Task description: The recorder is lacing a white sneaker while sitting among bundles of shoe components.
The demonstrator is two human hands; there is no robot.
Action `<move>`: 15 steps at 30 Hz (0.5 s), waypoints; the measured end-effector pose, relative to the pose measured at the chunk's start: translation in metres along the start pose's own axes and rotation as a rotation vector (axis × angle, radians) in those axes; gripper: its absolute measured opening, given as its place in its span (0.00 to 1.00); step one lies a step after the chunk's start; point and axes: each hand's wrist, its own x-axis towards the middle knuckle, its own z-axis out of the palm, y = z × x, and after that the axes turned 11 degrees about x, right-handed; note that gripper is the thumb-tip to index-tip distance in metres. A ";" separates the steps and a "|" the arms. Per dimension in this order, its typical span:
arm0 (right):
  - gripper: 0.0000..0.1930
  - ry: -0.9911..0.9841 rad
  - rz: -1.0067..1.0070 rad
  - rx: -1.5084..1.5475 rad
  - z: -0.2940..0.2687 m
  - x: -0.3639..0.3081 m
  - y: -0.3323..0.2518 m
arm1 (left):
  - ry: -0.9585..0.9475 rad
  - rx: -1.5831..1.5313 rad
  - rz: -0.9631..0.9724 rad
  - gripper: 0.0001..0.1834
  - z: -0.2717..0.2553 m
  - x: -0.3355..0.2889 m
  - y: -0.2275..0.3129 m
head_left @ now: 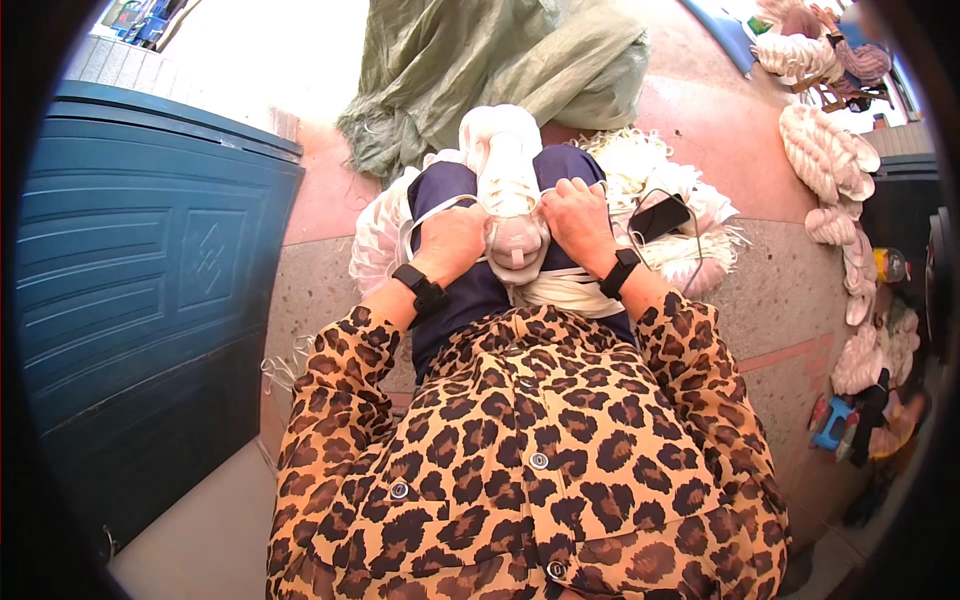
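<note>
A white sneaker (500, 140) sits between my knees, its heel toward me and its toe pointing away. Pale laces (518, 193) cross over its upper part. My left hand (452, 243) is closed beside the shoe's opening, gripping a white shoelace that loops out over my left thigh. On the other side, my right hand (580, 222) is closed with its thumb side against the shoe's collar; a lace end appears near its fingers. Fingertips of both hands are partly hidden. More loose white laces (570, 290) lie across my right thigh.
A dark phone (660, 215) with a cable rests on piled white laces and shoes (705, 245) to the right. Green sheeting (480, 70) covers something ahead. A blue door (150, 230) stands left. Strung shoes (825, 150) lie far right, near another person (865, 60).
</note>
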 end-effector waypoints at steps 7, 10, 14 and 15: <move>0.07 -0.032 -0.011 0.023 -0.005 -0.005 -0.005 | 0.246 0.249 0.078 0.06 0.003 0.003 0.003; 0.07 -0.059 -0.012 0.025 -0.011 -0.006 -0.013 | 0.339 0.253 0.038 0.10 -0.006 -0.010 0.013; 0.06 -0.088 0.023 -0.027 -0.002 -0.010 -0.008 | 0.345 0.255 0.015 0.13 0.006 -0.020 0.018; 0.06 -0.092 0.023 -0.025 0.001 -0.011 -0.005 | 0.357 0.245 -0.015 0.12 0.010 -0.021 0.017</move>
